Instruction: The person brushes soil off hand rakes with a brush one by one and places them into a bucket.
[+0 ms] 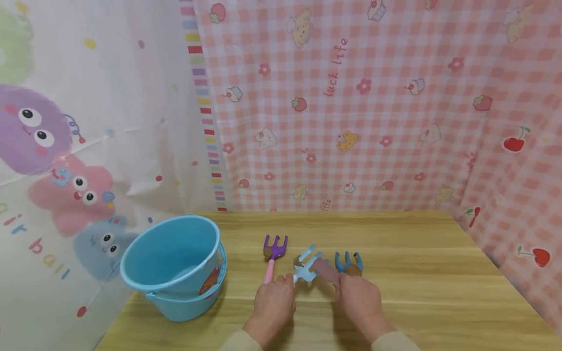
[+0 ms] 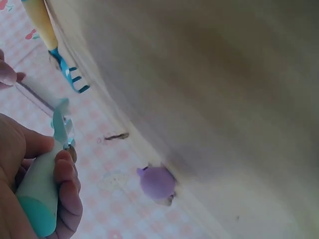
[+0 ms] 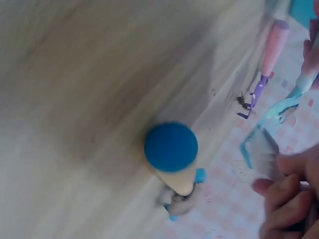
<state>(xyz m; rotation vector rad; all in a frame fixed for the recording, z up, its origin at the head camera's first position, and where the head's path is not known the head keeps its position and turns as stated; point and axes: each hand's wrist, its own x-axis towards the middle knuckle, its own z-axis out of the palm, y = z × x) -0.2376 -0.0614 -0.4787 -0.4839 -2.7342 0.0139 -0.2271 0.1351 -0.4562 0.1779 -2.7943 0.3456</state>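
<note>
My left hand [image 1: 275, 302] grips the white handle of a light-blue toy garden fork [image 1: 306, 272], its tines pointing away from me. In the left wrist view the handle [image 2: 42, 184] ends in a teal cap. My right hand [image 1: 361, 303] pinches a flat, greyish-pink piece [image 1: 326, 271], which overlaps the fork's tines; blur leaves me unable to tell its kind. Left of these lies a purple toy fork [image 1: 275, 249] with a pink handle. Beyond my right hand lies a blue toy fork [image 1: 349, 263], its yellow handle showing in the left wrist view. Brown patches mark all three forks.
A light-blue bucket [image 1: 173, 287] with its handle hanging down stands on the left of the wooden table [image 1: 421, 273]. Behind the table hangs a pink checked cloth [image 1: 333, 122], and a white printed sheet [image 1: 145, 122] hangs at left.
</note>
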